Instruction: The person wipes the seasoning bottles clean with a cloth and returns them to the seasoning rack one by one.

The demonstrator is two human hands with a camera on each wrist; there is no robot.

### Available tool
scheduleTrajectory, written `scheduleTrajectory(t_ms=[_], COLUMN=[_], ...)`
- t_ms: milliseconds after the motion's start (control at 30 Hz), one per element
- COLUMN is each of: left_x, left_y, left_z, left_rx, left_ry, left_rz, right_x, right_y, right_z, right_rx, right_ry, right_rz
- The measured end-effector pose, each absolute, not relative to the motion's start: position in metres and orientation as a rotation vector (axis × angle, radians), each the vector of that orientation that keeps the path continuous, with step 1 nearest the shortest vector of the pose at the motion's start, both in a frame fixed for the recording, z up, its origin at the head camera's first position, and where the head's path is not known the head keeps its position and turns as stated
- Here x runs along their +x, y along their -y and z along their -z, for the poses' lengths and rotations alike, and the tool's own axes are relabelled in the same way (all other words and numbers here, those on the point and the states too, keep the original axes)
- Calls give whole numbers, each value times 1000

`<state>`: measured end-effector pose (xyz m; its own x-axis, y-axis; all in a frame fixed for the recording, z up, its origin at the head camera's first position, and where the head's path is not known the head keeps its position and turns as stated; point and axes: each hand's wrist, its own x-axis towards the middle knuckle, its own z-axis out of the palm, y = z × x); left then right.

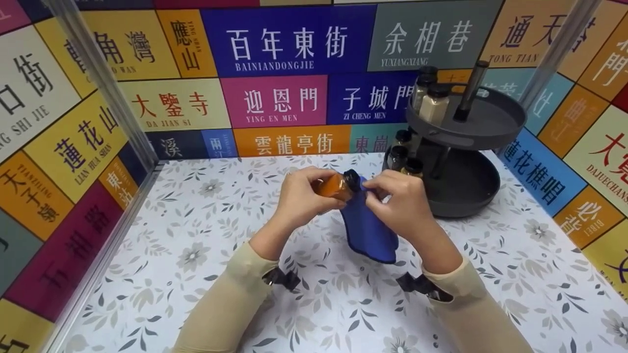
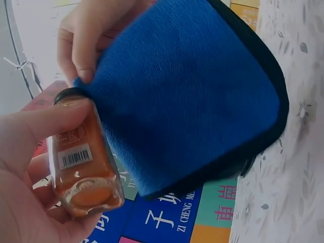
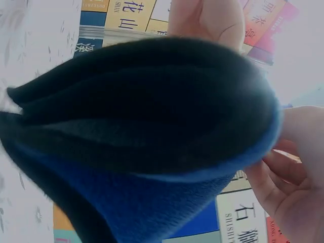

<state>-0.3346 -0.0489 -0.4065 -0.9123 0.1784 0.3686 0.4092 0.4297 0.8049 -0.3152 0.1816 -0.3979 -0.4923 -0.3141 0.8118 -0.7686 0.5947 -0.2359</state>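
My left hand point(image 1: 304, 196) grips a glass spice jar point(image 1: 335, 188) of orange powder, tilted so its black cap point(image 1: 352, 180) points up and to the right. In the left wrist view a barcode label shows on the jar point(image 2: 83, 157), with the thumb lying along its upper side. A blue cloth point(image 1: 369, 228) with dark edging hangs folded from my right hand point(image 1: 400, 198), which pinches its top right beside the cap. Seen from the right wrist, the cloth point(image 3: 167, 192) hides the jar.
A dark two-tier round rack point(image 1: 466, 196) stands at the back right. Black-capped jars point(image 1: 434, 105) sit on its upper tier and more jars point(image 1: 412, 166) on the lower one. Walls with coloured street-name panels point(image 1: 284, 41) enclose the table with its leaf-patterned cover point(image 1: 196, 294).
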Motion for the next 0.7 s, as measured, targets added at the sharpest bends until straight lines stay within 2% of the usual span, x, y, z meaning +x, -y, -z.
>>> scheduleTrajectory(t_ms=[233,700], left_x=[-334,-340], left_y=[44,39], left_z=[411,420], left_rx=[-650,-577], left_ry=[2520,2309], left_rz=[1338,1973], right_x=[-311,-317], right_y=[-178,-171], right_z=[395,403], right_rx=[865,549], right_ry=[2008,1957], right_rz=[-786,-1440])
